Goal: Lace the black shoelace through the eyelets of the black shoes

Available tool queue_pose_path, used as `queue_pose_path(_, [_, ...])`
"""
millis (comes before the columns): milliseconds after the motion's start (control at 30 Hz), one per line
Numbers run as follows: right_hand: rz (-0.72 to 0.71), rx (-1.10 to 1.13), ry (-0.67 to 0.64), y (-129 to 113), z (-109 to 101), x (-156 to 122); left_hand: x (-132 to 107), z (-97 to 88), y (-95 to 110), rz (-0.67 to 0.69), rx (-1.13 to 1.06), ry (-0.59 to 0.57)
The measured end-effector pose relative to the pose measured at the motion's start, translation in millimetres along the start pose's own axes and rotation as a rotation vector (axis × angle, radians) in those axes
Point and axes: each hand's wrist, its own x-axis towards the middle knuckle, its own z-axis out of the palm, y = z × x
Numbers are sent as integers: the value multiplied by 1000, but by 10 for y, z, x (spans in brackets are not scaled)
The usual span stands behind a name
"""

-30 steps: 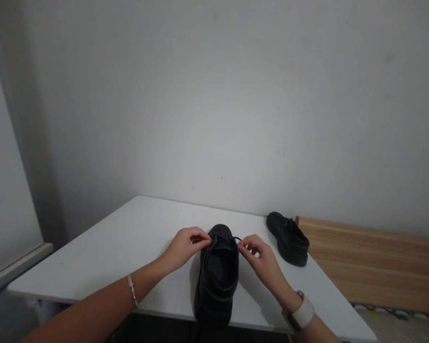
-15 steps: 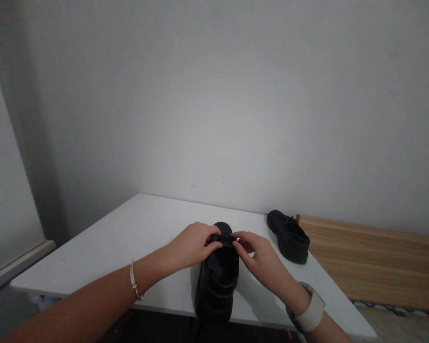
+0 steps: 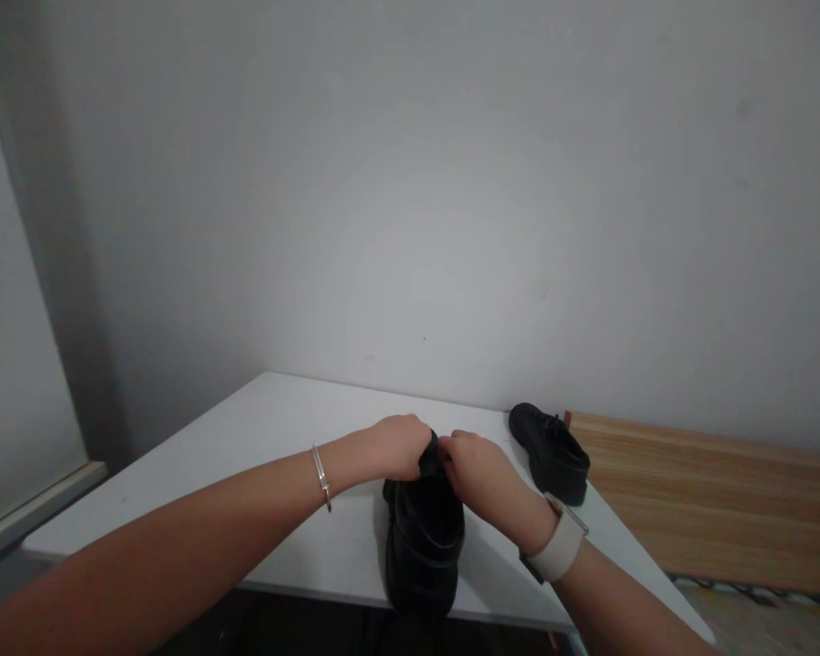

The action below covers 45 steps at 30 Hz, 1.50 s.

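A black lace-up shoe point(image 3: 424, 556) stands upright at the table's front edge, its heel toward me and its opening facing up. My left hand point(image 3: 403, 446) is closed at the lacing over the front of the shoe, back of the hand up, fingertips mostly hidden. On the other side, my right hand point(image 3: 475, 465) pinches at the same lacing, thumb and forefinger together. The black laces between the fingers hardly show against the black upper. Behind my right hand, a matching black shoe point(image 3: 550, 456) with a tied lace rests apart, untouched.
The white table point(image 3: 280, 410) reaches back to a grey wall point(image 3: 410, 228). A wood-grain board point(image 3: 711, 501) stands beyond the table's right edge. At far left is a pale panel point(image 3: 14, 319) with a ledge below it.
My left hand has moved right and rolled over, back up, closing its fingers. My right hand has drawn in its fingers and tilted downward. The near shoe has shifted slightly right.
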Motion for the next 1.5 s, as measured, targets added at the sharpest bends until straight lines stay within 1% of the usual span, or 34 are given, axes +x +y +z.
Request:
queue_pose_path(67, [-11, 12, 44, 9, -15, -14, 5, -11, 36, -28, 18, 39])
queue_pose_path(100, [-23, 58, 91, 22, -35, -12, 0, -45, 48, -41, 29, 59])
queue_pose_path(167, [-33, 249, 249, 60, -105, 14, -25, -170, 57, -31, -21, 156])
queue_pose_path(233, [-13, 540, 462, 99, -210, 64, -58, -342, 49, 6, -246, 341])
queue_pose_path(300, [0, 827, 667, 120, -313, 122, -85, -499, 34, 29, -572, 538])
queue_pose_path(333, [-3, 938, 736, 120, -350, 149, -93, -552, 28, 29, -711, 602])
queue_pose_path(367, [-13, 1021, 774, 114, -373, 172, -96, -582, 23, 21, -805, 627])
queue_pose_path(400, [-23, 1076, 781, 102, -381, 192, -94, -589, 19, 16, -863, 628])
queue_pose_path(467, [-37, 1105, 751, 71, -360, 219, -72, -541, 15, 15, -927, 595])
queue_pose_path(533, [-55, 1071, 735, 49, -323, 237, -28, -452, 12, 15, -997, 563])
queue_pose_path(600, [-84, 1041, 755, 45, -300, 256, 25, -370, 8, 12, -1123, 532])
queue_pose_path(700, [-106, 1081, 757, 70, -310, 290, 89, -305, 7, 9, -1369, 427])
queue_pose_path(767, [-100, 1148, 714, 92, -321, 308, 111, -292, 8, 42, -1448, 390])
queue_pose_path(867, [-100, 1309, 606, 116, -288, 311, 124, -281, -2, 104, -1417, 404])
queue_pose_path(967, [-93, 1440, 537, 129, -197, 282, 135, -269, -34, 91, -1369, 431])
queue_pose_path(1100, [-103, 1485, 323, 132, -103, 239, 143, -272, -78, 56, -1263, 469])
queue_pose_path(1167, [-79, 1495, 278, 126, -93, 237, 142, -285, -83, 61, -1245, 470])
queue_pose_path(1200, [-57, 1510, 291, 122, -93, 240, 141, -292, -85, 69, -1259, 468])
queue_pose_path(1267, [-6, 1559, 359, 120, -91, 244, 132, -298, -95, 78, -1309, 461])
queue_pose_path(1367, [80, 1699, 442, 165, -32, 220, 76, -257, -164, 23, -1404, 433])
queue_pose_path(1433, [154, 1794, 474, 251, 68, 171, -16, -177, -260, -39, -1502, 422])
queue_pose_path(1500, [226, 1866, 505, 377, 215, 97, -154, -47, -391, -78, -1643, 405])
